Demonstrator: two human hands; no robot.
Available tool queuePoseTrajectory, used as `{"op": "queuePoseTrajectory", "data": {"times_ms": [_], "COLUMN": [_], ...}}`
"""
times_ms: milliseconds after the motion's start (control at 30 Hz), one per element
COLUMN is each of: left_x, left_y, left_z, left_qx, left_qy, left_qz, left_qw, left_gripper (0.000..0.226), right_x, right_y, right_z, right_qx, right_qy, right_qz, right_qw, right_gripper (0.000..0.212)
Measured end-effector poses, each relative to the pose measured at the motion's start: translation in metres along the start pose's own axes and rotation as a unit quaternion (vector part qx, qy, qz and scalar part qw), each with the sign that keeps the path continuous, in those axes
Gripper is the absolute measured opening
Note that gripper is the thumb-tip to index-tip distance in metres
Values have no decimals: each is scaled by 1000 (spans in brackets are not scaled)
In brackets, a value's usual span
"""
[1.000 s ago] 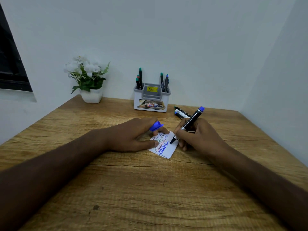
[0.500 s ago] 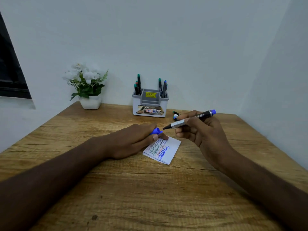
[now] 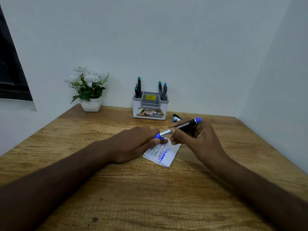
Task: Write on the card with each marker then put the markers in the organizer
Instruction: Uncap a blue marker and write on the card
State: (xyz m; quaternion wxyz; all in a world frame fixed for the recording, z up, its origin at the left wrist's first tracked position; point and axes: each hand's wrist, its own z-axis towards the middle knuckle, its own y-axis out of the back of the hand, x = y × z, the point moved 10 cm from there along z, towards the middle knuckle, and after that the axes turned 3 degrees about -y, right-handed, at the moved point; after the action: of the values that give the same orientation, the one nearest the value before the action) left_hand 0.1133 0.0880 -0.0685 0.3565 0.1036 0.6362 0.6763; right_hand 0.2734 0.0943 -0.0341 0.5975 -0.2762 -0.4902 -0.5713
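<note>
Above the card (image 3: 164, 153) on the bench (image 3: 150, 189), our right hand (image 3: 195, 137) pinches the light, stiff, smooth marker (image 3: 181, 127) mid-barrel while our left hand (image 3: 138, 144) pinches its cap (image 3: 158, 135); we judge the barrel the best hold.

I see a black-barrelled marker (image 3: 185, 126) w/ a blue end plug and a silver collar; blue cap (image 3: 158, 136) at its tip end. Card (image 3: 168, 155) is white, covered in scribbled lines: red, green, then heavy blue at the near edge. Table (image 3: 150, 197) is tan wood w/ darker grain streaks and a dark knot near the front. Organizer (image 3: 150, 106) is white outside, grey inside, w/ a yellow price sticker and a multicoloured label on the front. Markers in it (image 3: 139, 88) are black w/ green, red and blue ends. Loose markers (image 3: 177, 117) beside it: black, green and blue ends. Plant (image 3: 86, 84): white flowers, green leaves, white pot. Walls pale grey-blue.
</note>
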Motion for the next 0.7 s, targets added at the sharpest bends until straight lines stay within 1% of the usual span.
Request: {"op": "queuePoseTrajectory", "data": {"times_ms": [33,133,233,367,467,567,700], "left_x": [1,1,0,2,3,-2,-4], "left_y": [0,-1,2,2,1,5,6], "left_z": [0,0,-2,-2,-2,-4,-6], "left_qx": [-9,-40,-61,-65,-68,-82,-97], "left_qy": [2,-9,-18,-12,-15,-22,-16], "left_qz": [1,-6,-22,-25,-32,-46,-53], "left_qw": [1000,999,998,997,997,995,994], "left_gripper": [36,29,35,38,35,33,39], "right_x": [-2,-8,-12,-11,-13,-11,-12], "right_y": [1,0,-4,-9,-13,-16,-20], "right_z": [-1,-1,0,0,0,0,0], "right_qx": [-9,-33,-26,-9,-2,-14,-43], "right_qy": [-5,-22,-30,-34,-36,-35,-47], "right_qz": [4,18,31,41,40,36,37], "right_qw": [1000,999,999,999,999,999,997], "right_gripper": [12,15,16,15,14,14,16]}}
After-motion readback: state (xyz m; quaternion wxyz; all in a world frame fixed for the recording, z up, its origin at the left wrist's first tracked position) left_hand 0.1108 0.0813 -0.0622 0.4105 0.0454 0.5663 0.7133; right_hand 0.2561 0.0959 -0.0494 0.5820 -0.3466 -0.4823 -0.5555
